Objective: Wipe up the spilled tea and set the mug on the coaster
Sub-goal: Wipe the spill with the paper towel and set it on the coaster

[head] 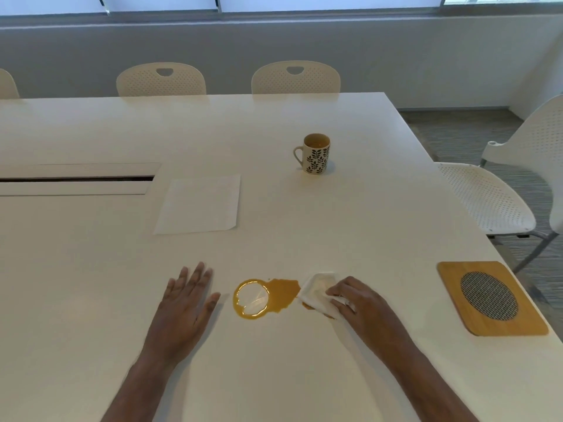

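soft window (304, 1) daylight, faint shadows, glare on spill (268, 296), edges warped

Amber tea puddle (275, 298) near table edge, leaf-print mug (315, 153) upright beyond, seemingly part-full, wooden coaster (490, 297) far right

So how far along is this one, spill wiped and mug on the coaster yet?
Nothing finished yet. In hand: the right hand presses a crumpled napkin onto the right edge of the tea puddle, most of it still wet; the left hand rests flat beside it. Left: the rest of the wiping, then moving the mug to the wooden coaster.
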Tool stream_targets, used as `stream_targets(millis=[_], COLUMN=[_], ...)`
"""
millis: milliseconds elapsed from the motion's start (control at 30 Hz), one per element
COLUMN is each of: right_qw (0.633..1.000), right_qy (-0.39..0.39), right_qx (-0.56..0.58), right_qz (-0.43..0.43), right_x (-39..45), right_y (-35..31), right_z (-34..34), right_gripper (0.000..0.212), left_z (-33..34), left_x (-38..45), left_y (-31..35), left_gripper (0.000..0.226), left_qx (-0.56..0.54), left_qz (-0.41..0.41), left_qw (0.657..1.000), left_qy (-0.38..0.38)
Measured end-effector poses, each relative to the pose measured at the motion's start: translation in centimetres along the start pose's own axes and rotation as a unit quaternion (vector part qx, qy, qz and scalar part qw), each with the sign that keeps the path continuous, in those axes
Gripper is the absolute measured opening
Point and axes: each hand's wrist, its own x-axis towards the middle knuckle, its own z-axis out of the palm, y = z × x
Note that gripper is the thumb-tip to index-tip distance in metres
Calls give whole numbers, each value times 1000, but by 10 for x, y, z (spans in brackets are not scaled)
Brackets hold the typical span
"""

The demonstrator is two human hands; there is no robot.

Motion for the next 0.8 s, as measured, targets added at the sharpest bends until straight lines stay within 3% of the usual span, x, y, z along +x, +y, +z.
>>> stream_targets(millis=[200,500,800], right_qw=[997,995,999], right_qy=[-49,64,-42], right_qx=[-38,-69,0], right_qz=[-47,36,-26], right_x=[-11,30,27], right_y=[15,15,-34], right_z=[-16,-15,22], right_gripper=[34,19,22], left_z=[1,-2,-4], left_x=[0,-2,-2], left_y=[2,7,8], left_gripper=[74,74,77], left_qx=[2,-5,-14], left_qz=[-5,-9,-9], left_qw=[1000,1000,1000], left_qy=[5,6,3])
